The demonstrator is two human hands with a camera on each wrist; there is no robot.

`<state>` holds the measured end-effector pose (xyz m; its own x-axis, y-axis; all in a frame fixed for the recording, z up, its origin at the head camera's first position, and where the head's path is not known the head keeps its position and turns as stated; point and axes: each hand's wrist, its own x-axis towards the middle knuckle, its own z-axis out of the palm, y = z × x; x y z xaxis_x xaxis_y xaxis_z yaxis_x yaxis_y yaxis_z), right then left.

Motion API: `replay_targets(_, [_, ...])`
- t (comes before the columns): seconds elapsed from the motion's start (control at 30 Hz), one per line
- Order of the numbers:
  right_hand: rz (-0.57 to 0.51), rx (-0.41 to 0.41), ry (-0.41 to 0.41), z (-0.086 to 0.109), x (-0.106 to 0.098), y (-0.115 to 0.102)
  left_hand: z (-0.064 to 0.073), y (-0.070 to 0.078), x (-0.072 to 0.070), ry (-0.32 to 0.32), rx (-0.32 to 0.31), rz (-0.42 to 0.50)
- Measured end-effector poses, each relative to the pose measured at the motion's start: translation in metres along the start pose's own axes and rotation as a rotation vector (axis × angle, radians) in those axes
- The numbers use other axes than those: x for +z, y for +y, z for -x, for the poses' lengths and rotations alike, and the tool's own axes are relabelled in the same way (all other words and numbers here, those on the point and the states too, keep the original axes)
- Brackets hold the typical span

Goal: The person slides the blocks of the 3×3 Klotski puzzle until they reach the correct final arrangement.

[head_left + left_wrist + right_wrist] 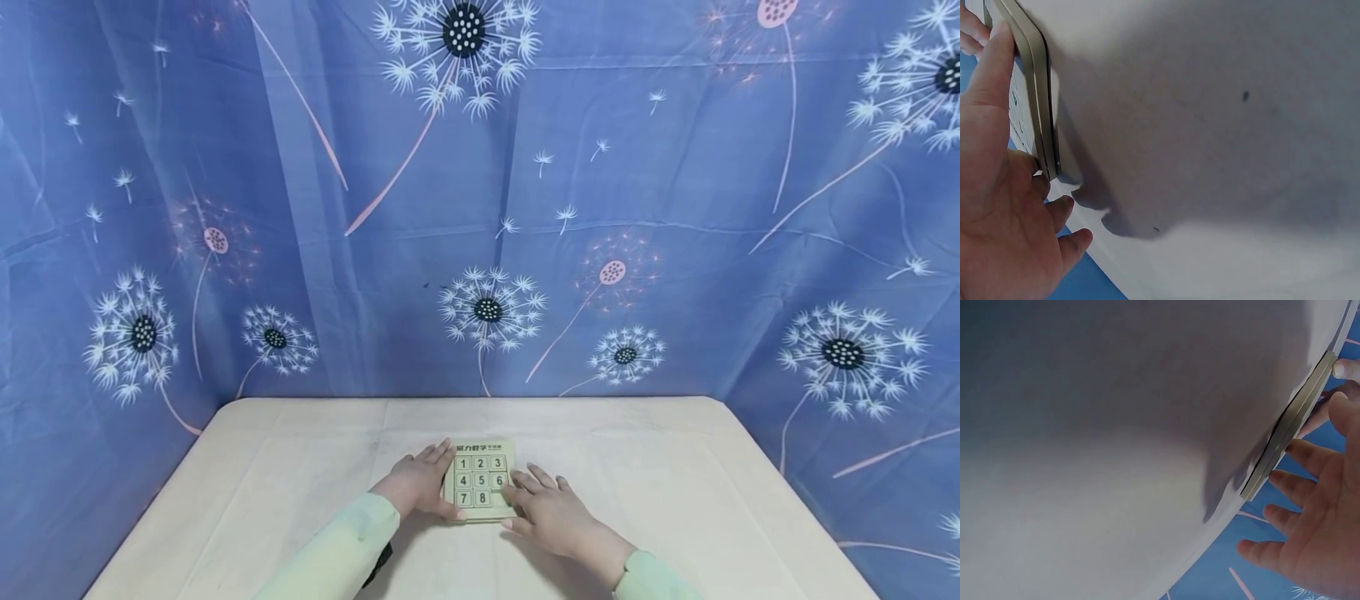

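A pale green number slide puzzle [491,515] lies flat on the table, with tiles 1 to 8 in three rows and a gap at the bottom right. My left hand [423,483] grips its left side, thumb at the near corner and fingers along the far left edge. In the left wrist view, the thumb [996,65] presses on the puzzle's frame [1040,94]. My right hand [555,512] is at the right side with fingers extended, fingertips by the 6 tile [498,481]. The right wrist view shows the puzzle [1291,425] edge-on beside these fingers.
The cream-covered table [300,467] extends around the puzzle on all sides. Behind it and at both sides hangs a blue curtain [405,292] printed with dandelions. A small black item [380,565] shows under the left sleeve.
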<state>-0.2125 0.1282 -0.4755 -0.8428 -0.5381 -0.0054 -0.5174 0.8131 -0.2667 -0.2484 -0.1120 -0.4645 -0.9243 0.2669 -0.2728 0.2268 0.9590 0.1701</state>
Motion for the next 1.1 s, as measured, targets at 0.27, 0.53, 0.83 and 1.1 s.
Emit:
replay_targets(0.27, [0.015, 0.000, 0.004, -0.003, 0.000, 0.001, 0.000, 0.000, -0.001, 0.006, 0.003, -0.006])
replay_targets(0.53, [0.008, 0.005, -0.004, -0.004, 0.001, 0.001, -0.002, -0.003, 0.003, 0.012, 0.005, -0.002])
replay_targets(0.83, [0.007, -0.022, 0.012, -0.006, -0.004, 0.004, -0.006, -0.006, 0.006, 0.058, 0.045, -0.021])
replay_targets(1.1, [-0.037, -0.065, 0.144, -0.007, -0.007, 0.010, -0.004, -0.010, 0.007, 0.098, 0.054, -0.020])
